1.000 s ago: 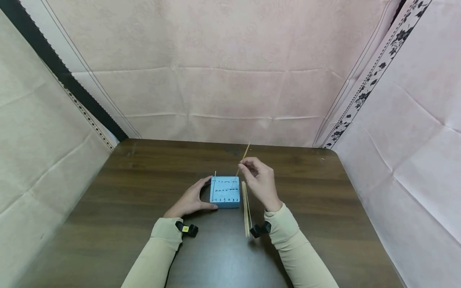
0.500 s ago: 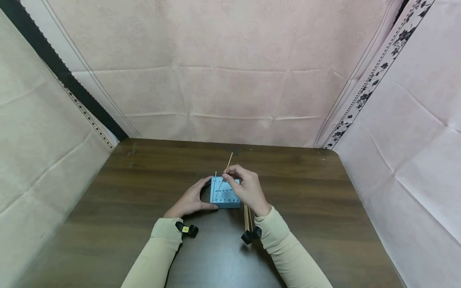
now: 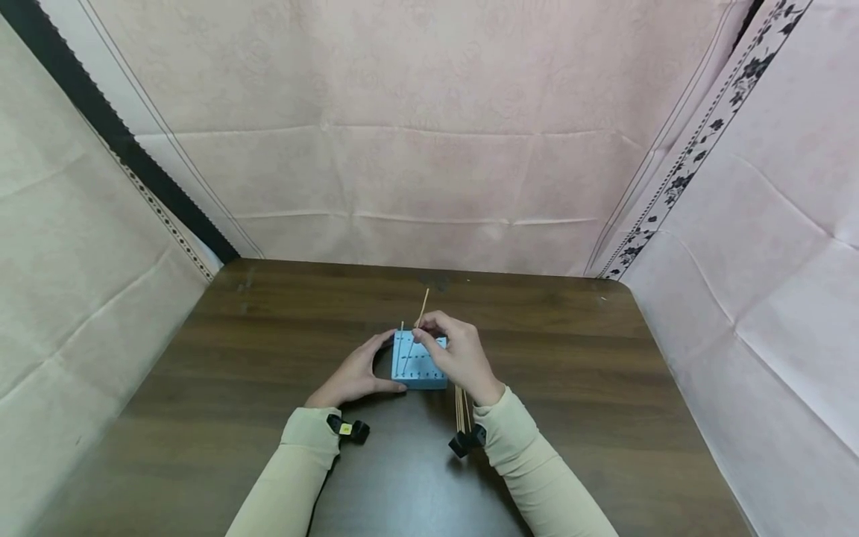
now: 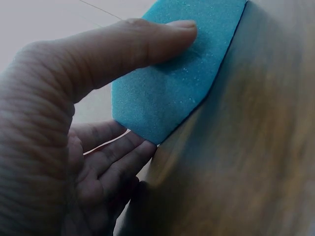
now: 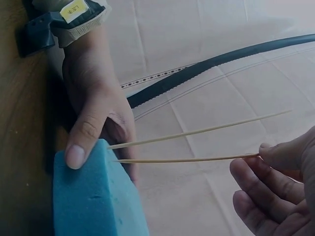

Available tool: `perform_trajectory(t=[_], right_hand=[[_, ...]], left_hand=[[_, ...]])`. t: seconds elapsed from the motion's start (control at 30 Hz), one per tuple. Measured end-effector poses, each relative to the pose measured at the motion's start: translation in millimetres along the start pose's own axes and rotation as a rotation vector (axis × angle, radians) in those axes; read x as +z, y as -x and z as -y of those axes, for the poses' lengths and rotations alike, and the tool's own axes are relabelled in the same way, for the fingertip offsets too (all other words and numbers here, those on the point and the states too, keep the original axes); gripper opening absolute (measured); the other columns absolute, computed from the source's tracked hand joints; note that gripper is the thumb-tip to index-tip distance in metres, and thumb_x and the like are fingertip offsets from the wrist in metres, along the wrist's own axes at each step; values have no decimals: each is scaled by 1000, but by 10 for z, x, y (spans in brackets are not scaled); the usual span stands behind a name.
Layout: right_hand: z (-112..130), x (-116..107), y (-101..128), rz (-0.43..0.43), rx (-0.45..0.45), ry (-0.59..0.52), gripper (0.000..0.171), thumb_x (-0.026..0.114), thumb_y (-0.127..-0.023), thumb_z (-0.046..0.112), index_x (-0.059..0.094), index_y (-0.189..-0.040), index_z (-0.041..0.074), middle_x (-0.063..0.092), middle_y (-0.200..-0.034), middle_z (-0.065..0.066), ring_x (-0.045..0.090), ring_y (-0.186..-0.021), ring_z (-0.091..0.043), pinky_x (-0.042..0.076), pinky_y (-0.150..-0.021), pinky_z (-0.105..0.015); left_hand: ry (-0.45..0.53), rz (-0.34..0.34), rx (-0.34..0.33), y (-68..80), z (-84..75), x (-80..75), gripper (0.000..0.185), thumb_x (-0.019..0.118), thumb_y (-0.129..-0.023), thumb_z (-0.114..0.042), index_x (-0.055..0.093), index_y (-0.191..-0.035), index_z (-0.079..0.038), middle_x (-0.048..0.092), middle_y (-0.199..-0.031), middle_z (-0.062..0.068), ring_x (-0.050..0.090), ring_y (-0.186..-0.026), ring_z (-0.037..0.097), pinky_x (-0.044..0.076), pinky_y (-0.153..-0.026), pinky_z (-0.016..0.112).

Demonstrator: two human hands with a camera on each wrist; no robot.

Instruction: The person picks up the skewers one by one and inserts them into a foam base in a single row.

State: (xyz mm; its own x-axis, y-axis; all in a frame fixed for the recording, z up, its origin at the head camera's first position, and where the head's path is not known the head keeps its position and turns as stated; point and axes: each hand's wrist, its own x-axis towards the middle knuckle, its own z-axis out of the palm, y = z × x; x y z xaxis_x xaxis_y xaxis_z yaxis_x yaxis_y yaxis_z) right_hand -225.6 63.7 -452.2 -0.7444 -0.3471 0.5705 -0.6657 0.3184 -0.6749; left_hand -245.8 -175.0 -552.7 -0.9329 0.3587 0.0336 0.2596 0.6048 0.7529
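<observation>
A light-blue foam block (image 3: 421,382) with rows of small dark marks or holes on top sits on the table. My left hand (image 3: 356,374) grips it from the left, thumb on the near side and fingers round the far side. My right hand (image 3: 459,354) pinches a thin bamboo skewer (image 5: 197,160) between thumb and fingertips above the block. The skewer's lower tip is right at the block's top face, near the left thumb. Close beside it, another skewer (image 5: 197,132) stands up from the block. Other fingers of the right hand are loosely bent.
Several loose skewers (image 3: 460,410) lie on the brown wooden table (image 3: 550,358) right of the block, partly under the right wrist. Black wrist cameras (image 3: 359,431) sit on both wrists. Pale cloth sheets (image 3: 416,171) hang at the back and both sides.
My right hand has brought the skewer leftward from beyond the block's right edge to its left part, then lowered it slightly. The left hand and block have stayed in place.
</observation>
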Motion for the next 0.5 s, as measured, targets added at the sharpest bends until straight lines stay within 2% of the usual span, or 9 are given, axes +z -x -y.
perform_trajectory(t=[0.13, 0.3, 0.5], right_hand=[[18, -21, 3, 24, -5, 2, 7, 69, -97, 11, 69, -103, 13, 71, -95, 6, 68, -85, -4, 58, -77, -30], [51, -58, 2, 60, -1, -6, 7, 69, -96, 11, 68, -103, 13, 72, -94, 5, 70, -83, -11, 57, -78, -27], [62, -59, 0, 68, -24, 13, 6, 70, -96, 14, 68, -103, 15, 71, -95, 8, 67, -84, -2, 57, -79, -26]], left_hand=[[7, -4, 6, 3, 4, 6, 117, 88, -62, -66, 32, -157, -27, 39, -156, 2, 36, -142, 26, 33, -111, 59], [10, -6, 8, 2, 10, 10, 117, 88, -61, -66, 32, -157, -28, 40, -156, 2, 36, -142, 26, 33, -111, 60], [7, -7, 8, -1, 15, 5, 117, 86, -62, -68, 32, -157, -28, 39, -157, 2, 36, -143, 27, 32, -111, 60]])
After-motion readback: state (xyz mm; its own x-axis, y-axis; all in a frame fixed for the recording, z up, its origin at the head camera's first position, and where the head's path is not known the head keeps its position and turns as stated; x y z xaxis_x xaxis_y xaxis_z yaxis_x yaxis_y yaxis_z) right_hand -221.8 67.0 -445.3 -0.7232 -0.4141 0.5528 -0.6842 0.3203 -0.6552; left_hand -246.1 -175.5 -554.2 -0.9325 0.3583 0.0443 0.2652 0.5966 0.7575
